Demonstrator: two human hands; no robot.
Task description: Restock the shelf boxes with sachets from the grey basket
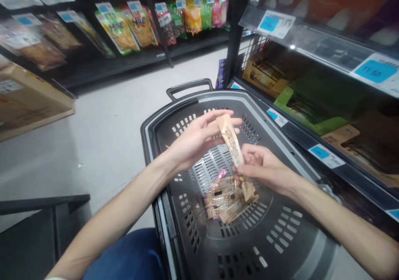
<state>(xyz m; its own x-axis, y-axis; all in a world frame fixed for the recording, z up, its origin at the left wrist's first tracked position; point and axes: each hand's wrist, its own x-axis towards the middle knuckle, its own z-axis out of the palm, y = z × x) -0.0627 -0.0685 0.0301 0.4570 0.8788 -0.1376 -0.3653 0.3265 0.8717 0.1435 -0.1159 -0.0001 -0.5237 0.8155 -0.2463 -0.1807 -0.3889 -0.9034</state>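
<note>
My right hand (258,161) pinches the lower end of a narrow tan snack packet (230,140) between thumb and fingers. The packet tilts, its upper end lying in front of the fingers of my left hand (205,132). Those left fingers are stretched out and slightly apart, touching or very near the packet. Both hands are over a dark grey shopping basket (280,196) with slotted walls. On the basket's floor lies a small pile of tan and clear wrapped snack packets (229,201), with a pink wrapper end (221,174) showing. Print on the held packet is blurred.
A shelf rack (299,117) with price tags and snack boxes runs close along the basket's right side. Hanging snack bags (118,32) fill a far shelf. A cardboard box (34,101) stands at left, above a dark frame (40,230) on the pale floor.
</note>
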